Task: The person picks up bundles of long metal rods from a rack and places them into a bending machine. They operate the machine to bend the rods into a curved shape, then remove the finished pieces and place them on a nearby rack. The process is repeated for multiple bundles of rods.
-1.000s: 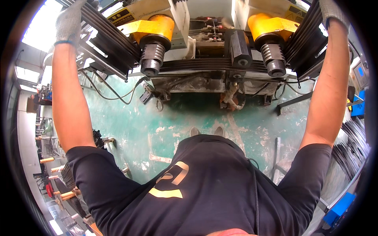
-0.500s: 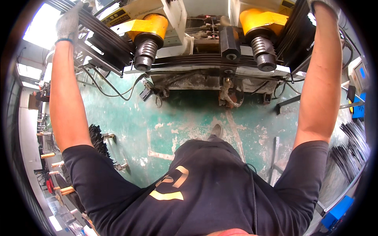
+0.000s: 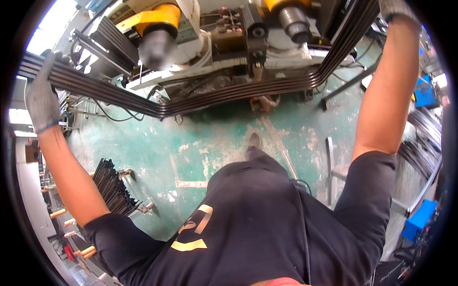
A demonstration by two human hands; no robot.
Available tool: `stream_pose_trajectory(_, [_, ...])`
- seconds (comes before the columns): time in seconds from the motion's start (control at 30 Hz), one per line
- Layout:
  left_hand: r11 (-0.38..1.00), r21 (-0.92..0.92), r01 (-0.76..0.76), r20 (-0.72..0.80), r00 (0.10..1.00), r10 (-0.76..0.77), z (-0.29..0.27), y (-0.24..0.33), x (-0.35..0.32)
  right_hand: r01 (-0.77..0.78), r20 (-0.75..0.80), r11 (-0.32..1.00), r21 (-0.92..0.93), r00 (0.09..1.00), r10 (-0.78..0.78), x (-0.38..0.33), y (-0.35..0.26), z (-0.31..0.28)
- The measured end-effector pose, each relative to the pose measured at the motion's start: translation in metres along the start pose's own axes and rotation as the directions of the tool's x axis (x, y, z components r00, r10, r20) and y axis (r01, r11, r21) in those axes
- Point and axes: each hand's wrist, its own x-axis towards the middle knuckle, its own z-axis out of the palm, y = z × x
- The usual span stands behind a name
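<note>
Several dark metal tubes [image 3: 238,93], bent upward near both ends, hang side by side in front of the machine. My left hand [image 3: 44,97], in a grey knit glove, is closed around their left arm with the fingers over the top. At the upper right edge, my gloved right hand [image 3: 398,9] is at the other arm of the tubes; its fingers are mostly cut off by the picture's edge. Behind the tubes are the machine's two yellow bending heads, the left head [image 3: 164,19] with a blurred steel roller [image 3: 157,49], the right with a ribbed steel roller [image 3: 293,23].
A dark block [image 3: 255,33] stands between the heads. More dark tubes [image 3: 114,45] sit by the machine at left. A bundle of thin black rods [image 3: 114,188] rests on a rack at lower left. Metal frame legs [image 3: 329,167] and blue boxes [image 3: 420,220] are at right.
The bent tubes have come off the machine's rollers and moved toward me, now in front of the heads. My left hand has moved outward and nearer; the view has shifted.
</note>
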Motion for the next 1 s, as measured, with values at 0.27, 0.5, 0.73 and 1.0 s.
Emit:
stream_pose_trajectory(0.27, [0.708, -0.657, 0.258, 0.189, 0.966, -0.177, 0.069, -0.038, -0.162, -0.285, -0.051, 0.929, 0.234, 0.951, 0.305, -0.212, 0.045, -0.047])
stream_pose_trajectory(0.5, [0.598, -0.717, 0.360, 0.298, 0.932, -0.204, 0.091, -0.024, -0.266, -0.469, -0.001, 0.789, 0.398, 0.859, 0.512, -0.416, 0.125, -0.092])
stream_pose_trajectory(0.73, [0.489, -0.728, 0.480, 0.330, 0.871, -0.364, 0.119, -0.024, -0.420, -0.571, 0.084, 0.812, 0.123, 0.821, 0.564, -0.545, 0.172, -0.157])
stream_pose_trajectory(1.0, [0.558, -0.635, 0.535, 0.350, 0.843, -0.410, 0.130, 0.008, -0.574, -0.725, 0.099, 0.686, 0.059, 0.688, 0.719, -0.635, 0.197, -0.234])
